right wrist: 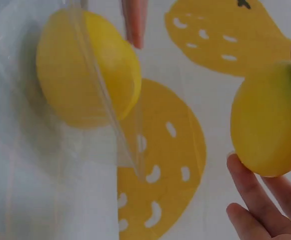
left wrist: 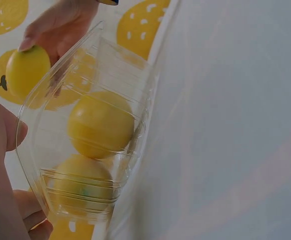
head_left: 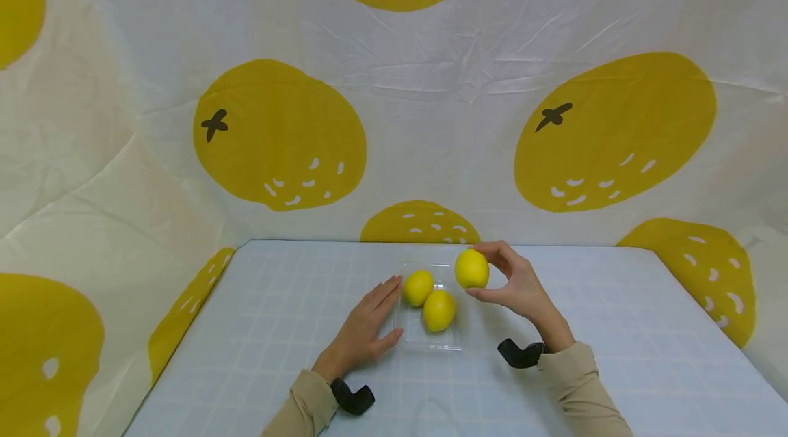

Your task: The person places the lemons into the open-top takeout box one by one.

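Observation:
A clear plastic container (head_left: 431, 343) stands on the table with two yellow lemons in it, one farther back (head_left: 418, 288) and one nearer (head_left: 439, 310). My right hand (head_left: 520, 286) pinches a third lemon (head_left: 472, 269) between thumb and fingers, above the container's right back part. In the right wrist view that lemon (right wrist: 270, 122) shows a green patch at one end. My left hand (head_left: 367, 327) lies along the container's left side, fingers extended and fingertips right at its rim. The left wrist view shows the clear wall (left wrist: 33, 130) beside the left thumb.
The table (head_left: 246, 355) has a pale blue checked cover. Behind it hangs a white cloth (head_left: 431, 115) printed with big yellow fruit. Each wrist wears a black strap mount, on the left (head_left: 353, 398) and on the right (head_left: 520, 353).

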`<move>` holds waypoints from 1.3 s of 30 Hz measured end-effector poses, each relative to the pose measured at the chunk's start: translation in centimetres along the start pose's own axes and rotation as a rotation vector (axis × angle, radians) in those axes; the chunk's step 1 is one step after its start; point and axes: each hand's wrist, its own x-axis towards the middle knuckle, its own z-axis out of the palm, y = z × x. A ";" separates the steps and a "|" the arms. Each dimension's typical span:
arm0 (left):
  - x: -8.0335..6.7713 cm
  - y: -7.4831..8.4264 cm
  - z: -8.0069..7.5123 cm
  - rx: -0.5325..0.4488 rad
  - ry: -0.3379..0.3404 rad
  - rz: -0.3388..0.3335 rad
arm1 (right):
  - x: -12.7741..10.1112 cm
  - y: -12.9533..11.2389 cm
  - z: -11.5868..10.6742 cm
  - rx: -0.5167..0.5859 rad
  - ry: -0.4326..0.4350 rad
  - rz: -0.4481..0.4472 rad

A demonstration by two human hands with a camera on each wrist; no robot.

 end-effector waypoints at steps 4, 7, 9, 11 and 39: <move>0.0 0.0 0.0 0.002 0.002 0.002 | 0.3 0.0 1.7 0.077 -0.034 -0.045; 0.1 -0.1 0.0 0.002 0.004 0.005 | 0.4 1.3 3.3 0.120 -0.075 -0.094; 0.1 -0.1 0.0 -0.004 0.010 0.012 | 0.5 2.2 4.3 0.130 -0.106 -0.127; 0.1 -0.1 0.1 -0.010 0.019 0.023 | 0.5 2.9 5.2 0.127 -0.139 -0.160; 0.0 -0.2 0.1 0.008 0.010 0.008 | -0.3 4.1 8.8 -0.062 -0.376 -0.216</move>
